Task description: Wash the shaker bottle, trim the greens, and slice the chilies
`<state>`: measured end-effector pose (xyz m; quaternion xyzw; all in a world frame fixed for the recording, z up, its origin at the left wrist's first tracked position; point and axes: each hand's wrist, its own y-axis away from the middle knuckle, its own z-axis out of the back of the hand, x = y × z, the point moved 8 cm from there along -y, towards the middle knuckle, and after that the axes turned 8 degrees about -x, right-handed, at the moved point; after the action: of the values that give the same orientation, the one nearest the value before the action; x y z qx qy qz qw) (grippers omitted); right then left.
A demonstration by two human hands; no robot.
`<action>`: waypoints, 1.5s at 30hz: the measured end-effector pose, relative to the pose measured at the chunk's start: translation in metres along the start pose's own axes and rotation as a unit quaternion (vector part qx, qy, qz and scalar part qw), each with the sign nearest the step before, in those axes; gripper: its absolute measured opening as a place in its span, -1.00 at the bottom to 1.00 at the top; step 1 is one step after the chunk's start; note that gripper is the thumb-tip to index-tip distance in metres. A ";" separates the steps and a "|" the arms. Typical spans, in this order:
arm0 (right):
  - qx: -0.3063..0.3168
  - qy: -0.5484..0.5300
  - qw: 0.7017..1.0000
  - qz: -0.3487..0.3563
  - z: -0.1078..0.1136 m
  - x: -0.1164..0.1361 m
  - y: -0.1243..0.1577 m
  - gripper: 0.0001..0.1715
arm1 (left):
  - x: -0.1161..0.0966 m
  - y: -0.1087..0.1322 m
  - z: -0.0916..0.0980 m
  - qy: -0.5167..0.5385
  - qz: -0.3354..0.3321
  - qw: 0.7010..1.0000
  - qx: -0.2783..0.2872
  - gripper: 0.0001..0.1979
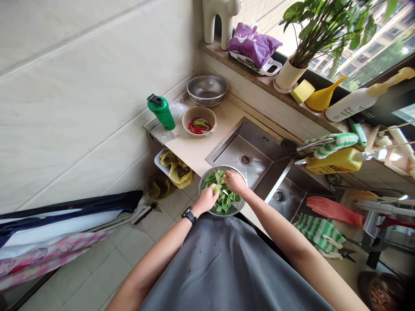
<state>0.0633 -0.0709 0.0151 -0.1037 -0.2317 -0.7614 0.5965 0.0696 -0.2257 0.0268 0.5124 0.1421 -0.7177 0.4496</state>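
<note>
Grey apron [223, 263]: fills the bottom center of the frame. Table [194, 152]: cream-topped, running across the center. Sink [259, 157]: steel, set into the table right of center. Metal colander [239, 205]: at frame center, beside the sink and just above the apron — its support cannot be seen. Leafy greens [224, 203]: loose in the colander, covering most of its inside. Steel bowl [207, 88]: on the table, upper center. Basket [211, 117]: below the bowl, containing red and green peppers [198, 125]. Green bottle [164, 115]: upright, left of the basket. Left hand [207, 200]: over the colander, fingers closed on a pale green piece [217, 188]. Right hand [236, 182]: fingers curled down at the greens — whether they grip a leaf cannot be told.
</note>
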 end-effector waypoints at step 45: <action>-0.171 -0.210 0.960 -0.075 0.099 -0.043 0.047 -0.53 | 0.008 -0.016 0.006 0.016 -0.017 0.989 -0.145 -0.83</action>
<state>0.1079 0.0052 0.0938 -0.3442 -0.2249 -0.7933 0.4489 0.0531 -0.2250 0.0183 0.4505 0.2604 -0.6889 0.5047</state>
